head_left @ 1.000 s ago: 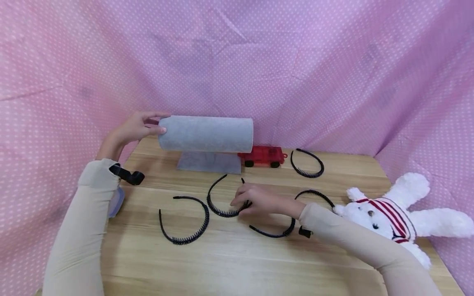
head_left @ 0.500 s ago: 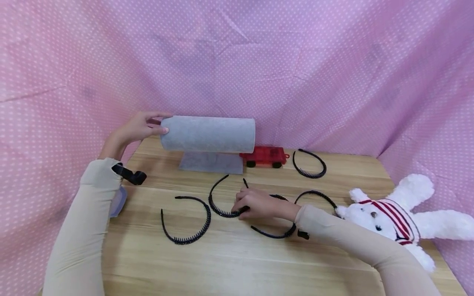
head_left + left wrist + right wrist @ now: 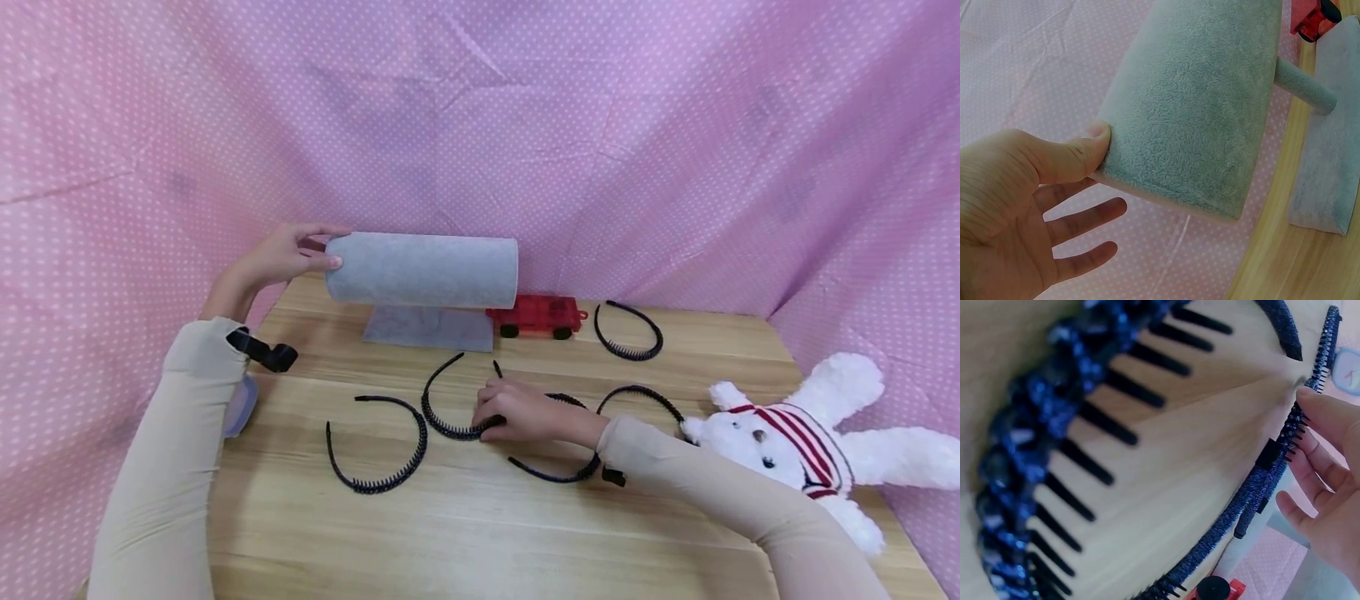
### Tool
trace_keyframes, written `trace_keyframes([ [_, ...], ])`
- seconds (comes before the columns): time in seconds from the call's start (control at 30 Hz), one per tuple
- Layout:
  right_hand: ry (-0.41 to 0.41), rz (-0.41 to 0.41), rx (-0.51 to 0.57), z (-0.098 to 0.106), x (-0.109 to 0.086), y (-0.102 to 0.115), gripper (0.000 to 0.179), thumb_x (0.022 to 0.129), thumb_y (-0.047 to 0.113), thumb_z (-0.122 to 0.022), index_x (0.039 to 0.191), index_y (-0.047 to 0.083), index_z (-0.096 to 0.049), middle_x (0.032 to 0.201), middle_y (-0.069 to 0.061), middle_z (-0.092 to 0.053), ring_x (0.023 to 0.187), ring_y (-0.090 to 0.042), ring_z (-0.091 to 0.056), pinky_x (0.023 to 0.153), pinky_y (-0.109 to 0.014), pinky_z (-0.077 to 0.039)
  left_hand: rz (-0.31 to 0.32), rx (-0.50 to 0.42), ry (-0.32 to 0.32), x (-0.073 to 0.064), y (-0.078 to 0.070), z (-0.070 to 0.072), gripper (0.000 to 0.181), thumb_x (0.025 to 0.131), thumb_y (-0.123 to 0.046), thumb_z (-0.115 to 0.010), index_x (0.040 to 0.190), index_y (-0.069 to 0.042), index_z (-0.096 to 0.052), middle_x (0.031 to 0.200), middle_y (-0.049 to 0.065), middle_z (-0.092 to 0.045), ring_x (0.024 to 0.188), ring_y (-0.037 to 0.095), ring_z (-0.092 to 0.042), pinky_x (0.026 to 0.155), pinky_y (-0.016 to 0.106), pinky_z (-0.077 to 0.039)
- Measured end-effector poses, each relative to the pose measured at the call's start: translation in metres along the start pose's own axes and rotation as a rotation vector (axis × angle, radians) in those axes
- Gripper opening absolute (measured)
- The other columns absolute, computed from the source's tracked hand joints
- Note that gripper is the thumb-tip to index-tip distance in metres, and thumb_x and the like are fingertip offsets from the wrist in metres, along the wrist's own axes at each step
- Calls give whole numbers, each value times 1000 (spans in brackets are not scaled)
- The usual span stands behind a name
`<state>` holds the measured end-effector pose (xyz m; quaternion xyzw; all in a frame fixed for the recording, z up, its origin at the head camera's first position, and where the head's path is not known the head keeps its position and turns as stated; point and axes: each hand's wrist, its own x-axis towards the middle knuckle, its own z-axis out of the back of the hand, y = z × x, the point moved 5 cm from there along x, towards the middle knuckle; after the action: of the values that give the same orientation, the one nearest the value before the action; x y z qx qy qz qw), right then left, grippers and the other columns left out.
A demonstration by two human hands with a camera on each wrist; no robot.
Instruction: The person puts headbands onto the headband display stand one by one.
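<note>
My left hand [image 3: 279, 252] grips the left end of a grey plush roll [image 3: 423, 271], which sits on a post above a flat grey base [image 3: 431, 329]. In the left wrist view, the thumb lies on the roll's outside [image 3: 1191, 112] and the lower fingers stand off it. At the table's middle, my right hand [image 3: 521, 412] pinches a dark toothed headband [image 3: 450, 432] by its toothed band, with the tips pointing away from me. Its sparkly blue-black surface shows in the right wrist view, between thumb and fingers. Part of this headband is hidden behind the hand.
More headbands lie around: one at left [image 3: 375, 487], one at back right [image 3: 633, 356], others overlapping under the right wrist [image 3: 555, 478]. A red toy wagon [image 3: 542, 314] stands beside the base. A white plush rabbit [image 3: 810, 450] lies at right; a translucent container [image 3: 240, 408] is beside the left sleeve.
My right hand's fingers have closed onto the middle headband, which has stayed in place. The left hand keeps its hold on the roll; the head view has shifted slightly.
</note>
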<state>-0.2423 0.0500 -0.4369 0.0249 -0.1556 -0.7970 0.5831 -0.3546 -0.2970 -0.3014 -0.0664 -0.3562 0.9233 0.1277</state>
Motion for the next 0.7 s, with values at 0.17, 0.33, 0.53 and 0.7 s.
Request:
trace_keyframes([
  [0.17, -53, -30, 19, 7, -1, 0, 14, 90, 20, -79, 102, 14, -80, 95, 1, -68, 88, -10, -56, 79, -22, -49, 3, 4, 5, 2, 1, 0, 59, 101, -23, -66, 155, -16, -45, 163, 20, -36, 141, 47, -42, 108, 65, -42],
  [0.33, -71, -74, 71, 18, -3, 0, 16, 93, 18, -76, 107, 10, -79, 98, -2, -66, 93, -12, -58, 83, -24, -52, -8, 7, -1, 0, 1, 0, 58, 101, -24, -66, 155, -16, -45, 163, 19, -36, 140, 46, -44, 108, 64, -43],
  [0.53, -119, -104, 177, 35, -9, -2, 16, 92, 13, -75, 107, 8, -78, 101, -4, -68, 97, -16, -62, 86, -30, -56, -30, 11, 3, -3, -3, -1, 57, 101, -24, -65, 155, -16, -45, 164, 19, -34, 141, 47, -42, 108, 65, -42],
  [0.7, -148, -169, 280, 49, -19, -8, 16, 93, 12, -74, 108, 8, -76, 105, -4, -70, 96, -13, -65, 80, -30, -58, -20, 17, 8, -4, -4, -2, 59, 101, -25, -66, 155, -18, -44, 163, 18, -36, 141, 46, -42, 109, 65, -41],
])
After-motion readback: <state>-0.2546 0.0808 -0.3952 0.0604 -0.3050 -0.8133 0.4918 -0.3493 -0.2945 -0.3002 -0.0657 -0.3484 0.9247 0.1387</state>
